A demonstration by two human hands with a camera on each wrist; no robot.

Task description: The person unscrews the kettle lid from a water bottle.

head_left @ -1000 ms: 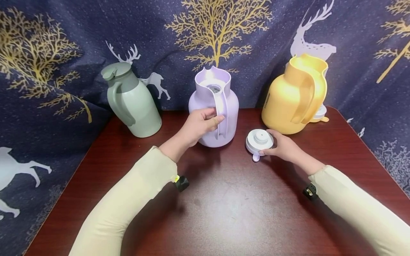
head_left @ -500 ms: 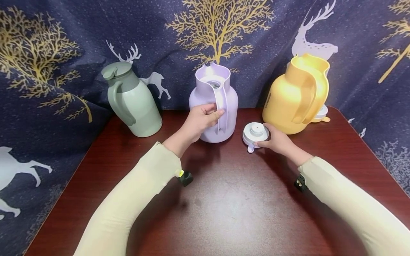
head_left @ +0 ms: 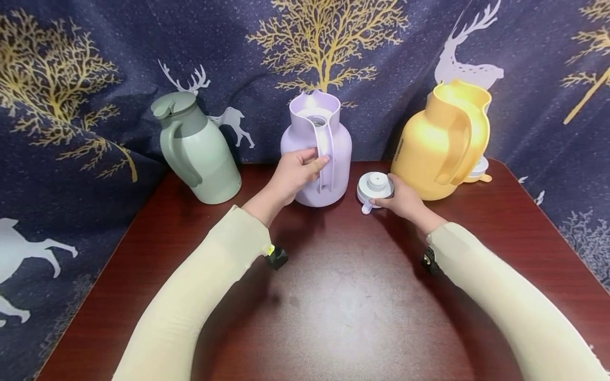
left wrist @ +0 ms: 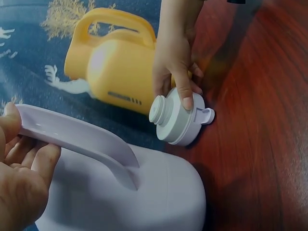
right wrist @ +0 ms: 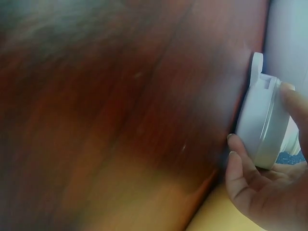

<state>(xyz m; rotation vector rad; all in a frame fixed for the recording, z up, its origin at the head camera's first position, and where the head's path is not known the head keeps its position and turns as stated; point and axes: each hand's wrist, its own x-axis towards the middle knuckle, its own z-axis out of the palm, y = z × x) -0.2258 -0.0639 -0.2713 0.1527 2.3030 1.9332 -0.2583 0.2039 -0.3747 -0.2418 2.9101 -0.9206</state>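
My left hand [head_left: 297, 172] grips the handle of a lilac thermos jug [head_left: 338, 174], which stands upright near the table's back edge with its round mouth uncovered. In the left wrist view the thumb and fingers curl round that handle [left wrist: 82, 132]. My right hand [head_left: 405, 197] pinches a white and lilac lid [head_left: 369, 190] by its sides, just right of the jug. The lid is upside down, its stepped plug facing up and its small tab toward me. In the right wrist view the fingers hold the lid's rim [right wrist: 262, 120] close to the tabletop.
A green thermos jug [head_left: 207, 159] with its lid on stands at the back left. At the back right is a yellow jug [head_left: 424, 143] without a lid, a white and yellow lid [head_left: 478, 169] partly behind it. Patterned dark blue cloth [head_left: 257, 69] hangs behind the table [head_left: 333, 296].
My right hand has moved the lid back and slightly left, nearer the lilac jug. The lilac jug has shifted slightly toward the back, with my left hand still holding its handle.
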